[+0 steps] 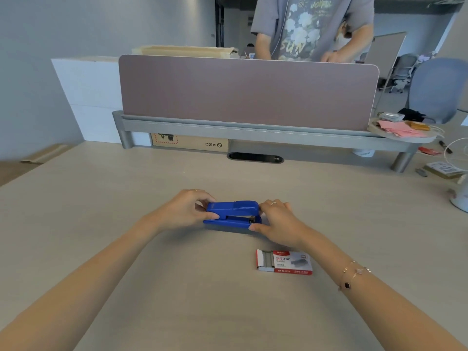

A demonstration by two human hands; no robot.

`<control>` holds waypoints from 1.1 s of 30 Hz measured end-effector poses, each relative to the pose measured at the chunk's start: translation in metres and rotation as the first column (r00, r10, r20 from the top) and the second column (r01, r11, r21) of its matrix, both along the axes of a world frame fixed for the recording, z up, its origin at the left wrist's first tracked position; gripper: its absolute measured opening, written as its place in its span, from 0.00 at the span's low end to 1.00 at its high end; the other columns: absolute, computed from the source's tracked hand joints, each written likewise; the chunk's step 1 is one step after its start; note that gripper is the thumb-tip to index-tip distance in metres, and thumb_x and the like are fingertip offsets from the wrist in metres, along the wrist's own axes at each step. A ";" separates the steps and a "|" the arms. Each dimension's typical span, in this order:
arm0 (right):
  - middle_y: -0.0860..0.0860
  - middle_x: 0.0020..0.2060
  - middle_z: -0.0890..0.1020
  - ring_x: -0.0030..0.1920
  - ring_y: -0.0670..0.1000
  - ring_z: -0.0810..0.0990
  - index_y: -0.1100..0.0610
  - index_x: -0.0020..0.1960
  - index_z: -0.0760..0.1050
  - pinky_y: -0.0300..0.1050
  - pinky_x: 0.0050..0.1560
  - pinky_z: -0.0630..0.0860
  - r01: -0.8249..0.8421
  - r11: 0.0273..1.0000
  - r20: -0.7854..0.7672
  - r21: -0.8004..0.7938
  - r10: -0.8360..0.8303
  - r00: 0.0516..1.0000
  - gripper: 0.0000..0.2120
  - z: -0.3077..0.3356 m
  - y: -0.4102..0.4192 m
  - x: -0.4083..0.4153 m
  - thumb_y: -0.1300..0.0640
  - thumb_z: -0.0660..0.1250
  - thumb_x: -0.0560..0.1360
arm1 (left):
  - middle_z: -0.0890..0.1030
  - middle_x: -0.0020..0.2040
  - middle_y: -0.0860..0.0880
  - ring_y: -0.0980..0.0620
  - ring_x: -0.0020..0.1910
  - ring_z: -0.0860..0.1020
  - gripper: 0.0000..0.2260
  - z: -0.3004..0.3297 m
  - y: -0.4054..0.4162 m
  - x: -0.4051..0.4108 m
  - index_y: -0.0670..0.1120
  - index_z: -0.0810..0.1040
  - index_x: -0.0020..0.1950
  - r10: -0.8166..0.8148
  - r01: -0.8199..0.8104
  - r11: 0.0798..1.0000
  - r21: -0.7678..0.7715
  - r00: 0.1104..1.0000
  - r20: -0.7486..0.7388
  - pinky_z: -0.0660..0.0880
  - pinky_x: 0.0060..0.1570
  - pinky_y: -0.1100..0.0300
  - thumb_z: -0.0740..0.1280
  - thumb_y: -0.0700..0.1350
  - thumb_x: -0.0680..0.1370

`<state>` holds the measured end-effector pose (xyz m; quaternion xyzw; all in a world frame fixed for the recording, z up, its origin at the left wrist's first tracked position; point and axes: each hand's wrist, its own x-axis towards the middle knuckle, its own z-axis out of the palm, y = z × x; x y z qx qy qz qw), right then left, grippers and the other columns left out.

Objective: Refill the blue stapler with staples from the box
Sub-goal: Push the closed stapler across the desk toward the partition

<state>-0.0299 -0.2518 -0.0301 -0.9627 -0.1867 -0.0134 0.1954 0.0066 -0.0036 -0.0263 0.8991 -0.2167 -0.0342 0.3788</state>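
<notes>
The blue stapler (pixel 233 214) lies lengthwise on the pale wooden desk (pixel 126 224), its top arm down. My left hand (pixel 188 207) grips its left end between thumb and fingers. My right hand (pixel 279 222) holds the right end, thumb along the base and fingers over the top. Closer to me and to the right lies the red and white staple box (pixel 285 262), slid partly open so that grey staple strips show at its left end. Neither hand touches the box.
A mauve divider panel (pixel 248 92) on a grey rail spans the back of the desk, with a cable slot (pixel 255 157) below it. A person (pixel 314 26) stands behind the panel. A tray of pink papers (pixel 402 129) and a white fan base (pixel 461 198) sit at the right.
</notes>
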 end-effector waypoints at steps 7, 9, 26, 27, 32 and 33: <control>0.52 0.51 0.77 0.55 0.52 0.71 0.52 0.54 0.72 0.47 0.57 0.61 0.046 0.999 0.008 0.004 -0.046 0.999 0.12 0.004 -0.025 0.043 0.48 0.65 0.74 | 0.81 0.49 0.50 0.54 0.47 0.80 0.09 0.004 -0.027 0.046 0.48 0.82 0.51 -0.018 0.017 0.999 0.036 0.999 0.046 0.77 0.49 0.69 0.74 0.44 0.71; 0.51 0.51 0.77 0.55 0.52 0.70 0.52 0.54 0.72 0.45 0.55 0.60 0.057 0.998 0.016 0.005 -0.057 0.998 0.11 0.001 -0.032 0.057 0.48 0.65 0.74 | 0.81 0.49 0.50 0.53 0.47 0.80 0.10 0.002 -0.035 0.059 0.47 0.82 0.52 -0.013 0.011 0.999 0.033 0.999 0.051 0.77 0.51 0.65 0.74 0.44 0.71; 0.54 0.52 0.79 0.57 0.56 0.72 0.55 0.54 0.73 0.50 0.58 0.62 0.165 0.986 0.062 -0.024 -0.164 0.985 0.13 0.003 -0.071 0.153 0.48 0.65 0.74 | 0.79 0.51 0.45 0.48 0.50 0.78 0.10 -0.004 -0.082 0.159 0.46 0.79 0.55 -0.034 0.024 0.998 0.064 0.986 0.164 0.75 0.57 0.51 0.71 0.43 0.74; 0.54 0.53 0.79 0.58 0.56 0.72 0.55 0.54 0.73 0.50 0.59 0.62 0.167 0.986 0.070 -0.015 -0.166 0.984 0.13 0.003 -0.073 0.159 0.49 0.65 0.74 | 0.79 0.51 0.45 0.48 0.50 0.77 0.11 -0.005 -0.085 0.165 0.46 0.79 0.56 -0.030 0.018 0.998 0.067 0.984 0.176 0.75 0.57 0.51 0.70 0.43 0.74; 0.52 0.54 0.79 0.58 0.55 0.73 0.54 0.55 0.73 0.48 0.59 0.62 0.188 0.980 0.080 0.067 -0.193 0.978 0.13 -0.001 -0.080 0.189 0.49 0.66 0.74 | 0.78 0.50 0.45 0.48 0.49 0.76 0.08 -0.009 -0.094 0.188 0.46 0.78 0.54 -0.019 0.006 0.998 0.068 0.981 0.194 0.75 0.56 0.48 0.68 0.44 0.76; 0.52 0.54 0.80 0.58 0.55 0.73 0.54 0.55 0.74 0.48 0.59 0.62 0.194 0.979 0.082 0.067 -0.199 0.976 0.12 -0.002 -0.080 0.194 0.49 0.66 0.74 | 0.78 0.50 0.45 0.47 0.50 0.76 0.08 -0.009 -0.095 0.193 0.45 0.78 0.55 -0.017 0.002 0.997 0.075 0.981 0.194 0.74 0.56 0.48 0.68 0.44 0.76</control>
